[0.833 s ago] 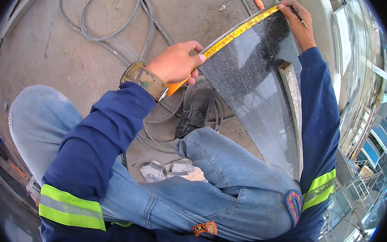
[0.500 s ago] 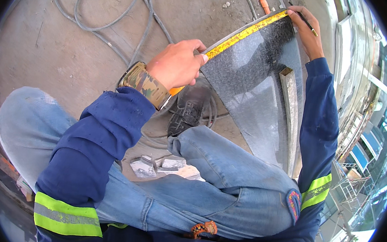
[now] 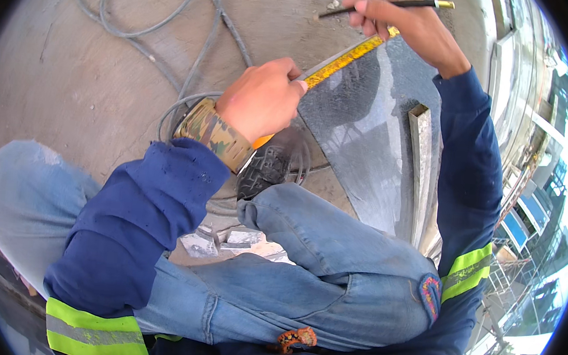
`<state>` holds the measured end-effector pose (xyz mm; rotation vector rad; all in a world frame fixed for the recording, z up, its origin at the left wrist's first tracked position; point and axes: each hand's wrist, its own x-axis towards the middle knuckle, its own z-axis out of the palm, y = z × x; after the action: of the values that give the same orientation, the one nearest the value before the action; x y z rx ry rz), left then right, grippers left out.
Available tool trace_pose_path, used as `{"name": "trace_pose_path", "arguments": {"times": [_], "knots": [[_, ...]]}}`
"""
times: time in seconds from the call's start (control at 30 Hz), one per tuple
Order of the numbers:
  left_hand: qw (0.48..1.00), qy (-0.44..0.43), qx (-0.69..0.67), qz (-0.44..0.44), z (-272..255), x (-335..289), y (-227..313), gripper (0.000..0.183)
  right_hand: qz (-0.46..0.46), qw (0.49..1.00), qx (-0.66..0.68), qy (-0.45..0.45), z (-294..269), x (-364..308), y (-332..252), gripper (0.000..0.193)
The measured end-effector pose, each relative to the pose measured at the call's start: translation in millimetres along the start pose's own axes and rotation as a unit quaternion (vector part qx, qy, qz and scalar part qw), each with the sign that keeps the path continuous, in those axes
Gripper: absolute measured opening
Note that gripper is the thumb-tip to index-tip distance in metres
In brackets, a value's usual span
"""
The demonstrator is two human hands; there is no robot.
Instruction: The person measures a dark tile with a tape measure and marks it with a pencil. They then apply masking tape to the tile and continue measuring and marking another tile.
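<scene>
Along dark stone (image 3: 348,122), left hand (image 3: 260,99) pinches tape (image 3: 343,61), right hand (image 3: 413,24) grips pencil (image 3: 423,3), now swung leftward

Left hand (image 3: 258,103) held in pinch, upper middle of frame; right arm (image 3: 470,159) stretched up right side, right hand (image 3: 413,24) curled at top.
</scene>
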<state>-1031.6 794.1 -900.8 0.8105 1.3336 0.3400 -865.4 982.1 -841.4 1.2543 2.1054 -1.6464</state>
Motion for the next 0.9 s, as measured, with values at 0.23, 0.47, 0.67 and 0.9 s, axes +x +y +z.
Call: {"name": "trace_pose_path", "arguments": {"times": [0.23,0.47,0.67,0.9], "knots": [[0.996,0.063,0.053,0.044,11.2,-0.6,-6.5,0.031,-0.061,0.921,0.011,0.385,-65.1,-17.8,18.6,0.022],[0.995,0.080,0.054,0.031,12.1,-0.2,-8.7,0.032,-0.006,0.966,-0.175,0.191,-87.7,-31.3,123.4,0.024],[0.993,0.084,0.080,0.030,12.7,-1.8,-3.0,0.034,-0.006,0.963,-0.126,0.236,-89.9,-35.8,135.7,0.021],[0.990,0.078,0.114,0.025,11.4,-4.4,-1.1,0.038,-0.008,0.954,-0.119,0.277,-83.6,-40.7,133.4,0.018]]}}
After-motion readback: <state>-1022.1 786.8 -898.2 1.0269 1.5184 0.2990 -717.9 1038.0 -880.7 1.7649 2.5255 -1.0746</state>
